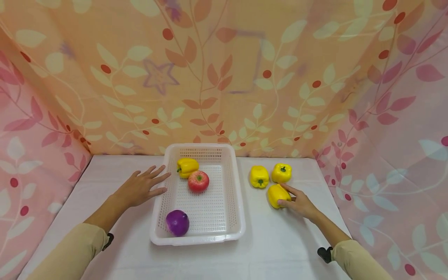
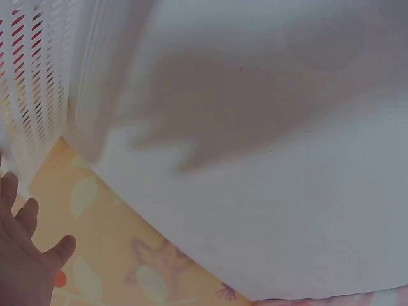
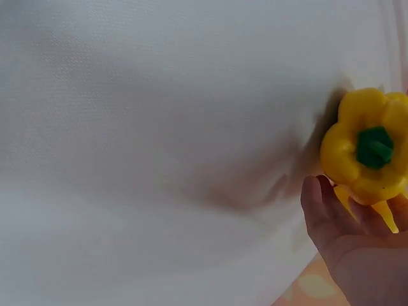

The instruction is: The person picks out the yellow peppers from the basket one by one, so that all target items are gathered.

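My right hand [image 1: 300, 203] holds a yellow bell pepper [image 1: 276, 194] on the white cloth, thumb on the near side and a finger over the top. In the right wrist view, a yellow pepper [image 3: 347, 159] with a green stem shows right at the fingertips. Two more yellow bell peppers, one on the left [image 1: 259, 175] and one on the right [image 1: 282, 172], sit just behind it. Fingers spread, my left hand [image 1: 140, 188] hovers by the left rim of a white plastic basket [image 1: 239, 202], holding nothing.
Inside the basket, a yellow bell pepper [image 1: 188, 166] lies against a red apple [image 1: 198, 182] toward the back left. A round purple vegetable [image 1: 177, 223] rests in the near left corner. Patterned curtains [image 1: 224, 77] enclose the table [image 1: 273, 249] at the back and sides.
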Demonstrator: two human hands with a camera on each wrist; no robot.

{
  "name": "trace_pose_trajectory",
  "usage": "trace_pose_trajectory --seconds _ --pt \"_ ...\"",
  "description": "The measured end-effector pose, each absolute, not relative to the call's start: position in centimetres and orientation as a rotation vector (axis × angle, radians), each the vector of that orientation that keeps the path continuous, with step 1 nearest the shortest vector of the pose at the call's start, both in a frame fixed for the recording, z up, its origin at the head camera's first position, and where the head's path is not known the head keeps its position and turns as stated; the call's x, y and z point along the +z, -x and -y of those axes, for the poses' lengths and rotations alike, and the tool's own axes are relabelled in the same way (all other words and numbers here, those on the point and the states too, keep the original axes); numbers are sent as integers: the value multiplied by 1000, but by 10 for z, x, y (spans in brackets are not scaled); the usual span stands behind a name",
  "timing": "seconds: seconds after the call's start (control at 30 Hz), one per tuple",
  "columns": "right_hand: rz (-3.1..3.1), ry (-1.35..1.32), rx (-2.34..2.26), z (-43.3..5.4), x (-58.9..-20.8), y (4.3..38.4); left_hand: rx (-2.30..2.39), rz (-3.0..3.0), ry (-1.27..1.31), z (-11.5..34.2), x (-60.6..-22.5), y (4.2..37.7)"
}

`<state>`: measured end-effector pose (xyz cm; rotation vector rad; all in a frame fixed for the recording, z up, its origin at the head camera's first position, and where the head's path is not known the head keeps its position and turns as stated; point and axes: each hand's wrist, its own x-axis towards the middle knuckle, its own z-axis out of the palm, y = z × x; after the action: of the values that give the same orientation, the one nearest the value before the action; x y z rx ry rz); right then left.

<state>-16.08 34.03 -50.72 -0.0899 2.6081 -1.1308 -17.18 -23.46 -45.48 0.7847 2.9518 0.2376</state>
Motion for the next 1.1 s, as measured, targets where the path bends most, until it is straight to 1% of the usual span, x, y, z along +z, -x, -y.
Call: trace_pose_trajectory --seconds 0.23,0.43,0.63,0.77,0.97,1.03,1.1 --pt "-2590 110 -1076 -341 -494 162 241 -2947 -781 234 -454 171" --pt "-2602 236 -990 -330 -466 164 238 -2948 -773 234 -454 171" --pt "-2610 320 -1017 -315 -441 178 234 -2950 -775 234 -453 170" --pt "-2627 374 -1026 -295 -429 193 227 -2966 -792 234 -453 170" --pt "-2618 568 -1109 -250 -417 219 221 -2984 -820 233 -452 167" --pt "-2606 582 -1139 -234 -415 226 219 -2987 -836 234 -452 167" --pt "-2580 541 -1183 -219 -412 230 215 -2988 -851 234 -452 167"
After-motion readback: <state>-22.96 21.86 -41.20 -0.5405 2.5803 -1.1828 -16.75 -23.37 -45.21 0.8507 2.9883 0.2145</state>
